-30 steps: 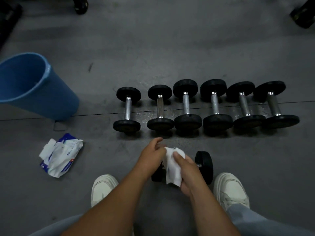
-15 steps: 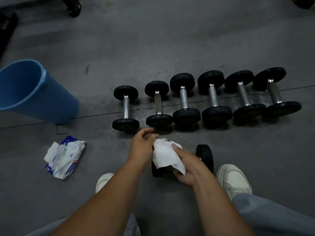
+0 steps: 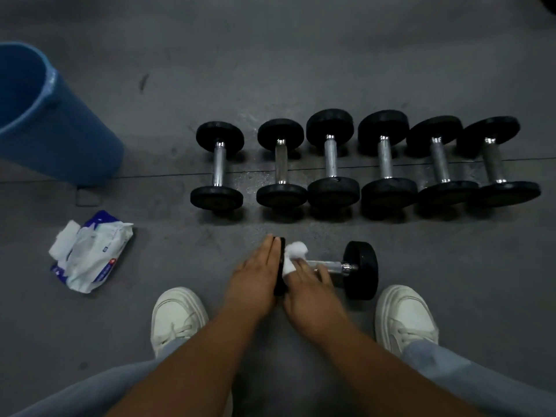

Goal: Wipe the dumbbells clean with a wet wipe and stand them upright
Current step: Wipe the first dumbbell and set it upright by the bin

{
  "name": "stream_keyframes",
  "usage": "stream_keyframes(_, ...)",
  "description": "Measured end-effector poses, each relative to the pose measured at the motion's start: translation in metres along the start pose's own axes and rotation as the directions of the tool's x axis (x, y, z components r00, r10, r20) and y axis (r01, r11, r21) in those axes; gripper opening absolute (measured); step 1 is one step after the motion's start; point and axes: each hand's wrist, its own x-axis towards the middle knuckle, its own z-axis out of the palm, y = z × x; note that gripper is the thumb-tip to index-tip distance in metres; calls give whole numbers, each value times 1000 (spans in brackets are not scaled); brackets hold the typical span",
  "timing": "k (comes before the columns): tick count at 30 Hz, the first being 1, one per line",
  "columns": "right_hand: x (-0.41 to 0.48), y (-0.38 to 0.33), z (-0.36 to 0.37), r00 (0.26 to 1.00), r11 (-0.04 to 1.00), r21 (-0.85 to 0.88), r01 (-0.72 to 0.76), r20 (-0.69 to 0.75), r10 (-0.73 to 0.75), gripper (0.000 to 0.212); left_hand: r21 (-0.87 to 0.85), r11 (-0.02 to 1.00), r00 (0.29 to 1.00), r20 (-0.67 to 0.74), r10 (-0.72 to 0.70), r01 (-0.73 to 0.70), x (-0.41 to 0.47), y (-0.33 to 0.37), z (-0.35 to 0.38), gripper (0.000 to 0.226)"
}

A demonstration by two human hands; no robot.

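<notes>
Bin (image 3: pixel 69 139), wipe pkt (image 3: pixel 93 254) by dumbbells (image 3: pixel 331 158)

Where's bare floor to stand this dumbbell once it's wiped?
Bare floor lies between the wipes pack and the left hand, right of the dumbbell beyond the right shoe, and broadly beyond the row of six dumbbells. The row itself is crowded, plates packed close; so is the gap between the shoes.

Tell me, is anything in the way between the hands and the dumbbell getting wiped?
Nothing blocks them. The left hand lies flat on one end of the dumbbell, and only the wet wipe sits between the right hand and its handle.
</notes>
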Motion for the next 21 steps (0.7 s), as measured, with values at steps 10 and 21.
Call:
stream_keyframes(10,24,2,10,998,979,-195,-50,23,56,54,-5,1000,999,48,-16,17,28,-6,-9,108)
stream_keyframes(21,4,-2,14,999,990,-131,-43,-17,41,56,-59,998,1000,13,-19,20,23,-4,-2,101)
